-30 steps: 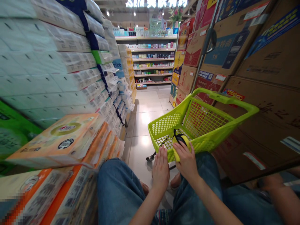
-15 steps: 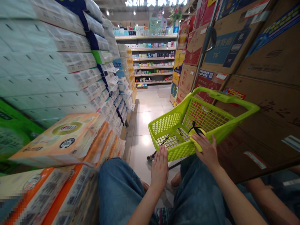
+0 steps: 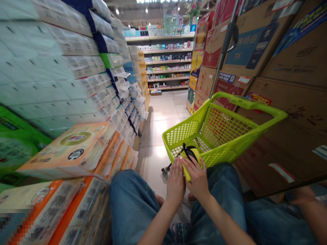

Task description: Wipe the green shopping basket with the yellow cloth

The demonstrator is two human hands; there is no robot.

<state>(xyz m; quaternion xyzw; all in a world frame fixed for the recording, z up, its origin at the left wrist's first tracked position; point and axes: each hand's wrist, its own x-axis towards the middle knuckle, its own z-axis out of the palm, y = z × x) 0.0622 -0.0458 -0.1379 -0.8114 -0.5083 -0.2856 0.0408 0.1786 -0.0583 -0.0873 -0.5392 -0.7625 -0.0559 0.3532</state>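
A lime-green shopping cart (image 3: 184,134) with a lattice basket stands before my knees. My left hand (image 3: 176,178) lies with its fingers stretched out over the cart's near rim, near the corner. Close beside it, my right hand (image 3: 196,173) grips a yellow pad with a black strap (image 3: 195,153) and presses it over the same rim. The two hands touch or nearly touch at the fingertips. Part of the pad is hidden under my right fingers. Inside, the part of the basket that shows holds no goods.
Packs of tissue paper (image 3: 63,146) are stacked high on my left. Cardboard cartons (image 3: 293,112) rise on my right behind a metal post with a handle (image 3: 231,37). A tiled aisle (image 3: 163,112) leads to shelves (image 3: 168,63) of small goods. Another person's arm (image 3: 313,214) shows at lower right.
My right hand has slid the yellow pad leftward along the cart's near rim, up to my left hand. My left hand has stayed near the rim's corner.
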